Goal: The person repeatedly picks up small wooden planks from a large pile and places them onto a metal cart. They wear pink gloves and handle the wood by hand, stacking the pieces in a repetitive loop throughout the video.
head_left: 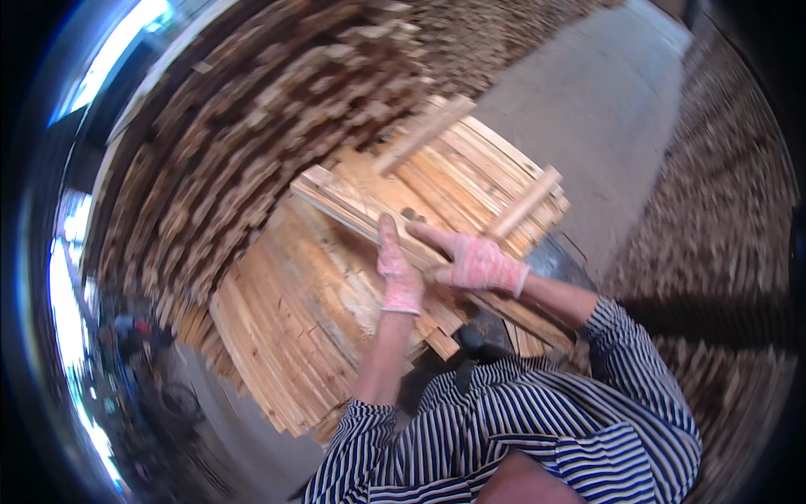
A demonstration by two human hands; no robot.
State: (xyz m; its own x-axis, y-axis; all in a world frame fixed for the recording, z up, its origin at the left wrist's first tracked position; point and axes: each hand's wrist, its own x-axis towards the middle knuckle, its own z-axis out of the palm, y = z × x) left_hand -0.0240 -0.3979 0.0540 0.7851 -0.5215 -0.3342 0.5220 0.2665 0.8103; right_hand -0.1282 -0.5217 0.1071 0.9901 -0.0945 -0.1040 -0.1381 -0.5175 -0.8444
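Observation:
A small bundle of long, pale wooden strips (pixel 336 202) lies slantwise in front of me, running from far left to near right. My left hand (pixel 399 273), in a pink-and-white knit glove, grips its near side with the fingers partly hidden. From the right, my right hand (pixel 480 260), gloved alike, holds the same strips near their middle, its forefinger side along the top. Under and beyond my hands is a worn wooden work surface (pixel 361 164). Motion blurs the strip edges, so I cannot tell how many there are.
Flat rows of strips lie at the near left (pixel 285 328) and far right (pixel 478 160). Two round wooden bars (pixel 525 204) stand out across the right-hand row. Tall stacked timber (pixel 277 92) walls the far left. Grey concrete floor (pixel 579 109) stretches away at far right, beside more stacks (pixel 705 210).

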